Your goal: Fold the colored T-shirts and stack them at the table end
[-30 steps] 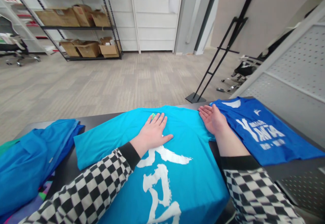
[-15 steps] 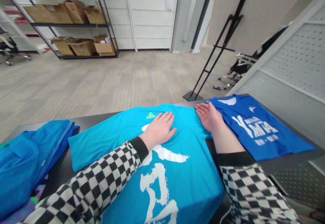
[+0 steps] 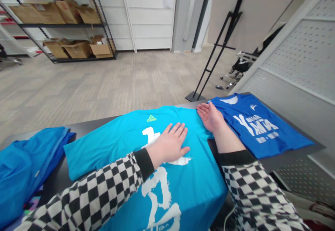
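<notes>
A light-blue T-shirt [image 3: 125,133] with white brush lettering and a small green logo lies spread over the dark table, its lower part running towards me. My left hand [image 3: 170,142] rests flat on its chest, palm down, fingers stretched out over the print. Beside the shirt's right sleeve is my right hand [image 3: 210,116], palm turned up and inward, fingers extended, the back of the hand towards the table. Nothing is gripped in either hand. Just right of it lies a darker blue shirt [image 3: 264,128] with white print, laid out flat.
A heap of blue clothes [image 3: 28,164] sits at the table's left end. Beyond the dark table [image 3: 89,122] stands a black metal stand [image 3: 206,72]. A perforated white panel [image 3: 295,66] borders the right side. Shelves with cardboard boxes [image 3: 78,49] stand at the back.
My left hand has slid a little to the right and towards me across the T-shirt, uncovering more of the upper lettering. My right hand stays by the sleeve. The view has shifted slightly.
</notes>
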The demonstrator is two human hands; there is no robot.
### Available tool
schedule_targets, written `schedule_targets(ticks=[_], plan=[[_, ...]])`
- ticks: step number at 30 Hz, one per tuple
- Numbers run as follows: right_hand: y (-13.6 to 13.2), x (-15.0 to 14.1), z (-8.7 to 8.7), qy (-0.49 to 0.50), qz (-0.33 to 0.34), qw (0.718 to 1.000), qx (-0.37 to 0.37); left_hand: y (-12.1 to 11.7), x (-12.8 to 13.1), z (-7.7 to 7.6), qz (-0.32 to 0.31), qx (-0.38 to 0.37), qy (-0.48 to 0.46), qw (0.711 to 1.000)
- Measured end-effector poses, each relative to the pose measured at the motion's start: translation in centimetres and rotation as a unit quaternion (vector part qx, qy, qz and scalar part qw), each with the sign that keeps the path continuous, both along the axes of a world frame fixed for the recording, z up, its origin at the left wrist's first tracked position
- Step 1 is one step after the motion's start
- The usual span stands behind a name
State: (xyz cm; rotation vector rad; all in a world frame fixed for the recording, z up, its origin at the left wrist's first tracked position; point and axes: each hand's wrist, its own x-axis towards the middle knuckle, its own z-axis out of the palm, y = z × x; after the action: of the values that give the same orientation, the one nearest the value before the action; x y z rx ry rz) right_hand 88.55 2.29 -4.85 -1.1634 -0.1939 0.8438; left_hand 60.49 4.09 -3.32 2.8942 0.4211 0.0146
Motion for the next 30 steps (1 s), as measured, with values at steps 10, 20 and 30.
schedule_targets(ticks=[10,20,30], plan=[[0.1,0.1,-0.3,0.007,-0.002,1.0,0.004,-11.9,-5.2,2.8,-0.283,-0.204,-0.018,0.937],[0.1,0.0,-0.3,0.004,-0.002,1.0,0.003,-3.0,-2.6,2.2,-0.034,-0.064,-0.023,0.997],[0.1,0.3,-0.4,0.023,0.008,0.999,0.021,-0.9,-3.6,-1.1,0.027,0.014,-0.004,1.0]])
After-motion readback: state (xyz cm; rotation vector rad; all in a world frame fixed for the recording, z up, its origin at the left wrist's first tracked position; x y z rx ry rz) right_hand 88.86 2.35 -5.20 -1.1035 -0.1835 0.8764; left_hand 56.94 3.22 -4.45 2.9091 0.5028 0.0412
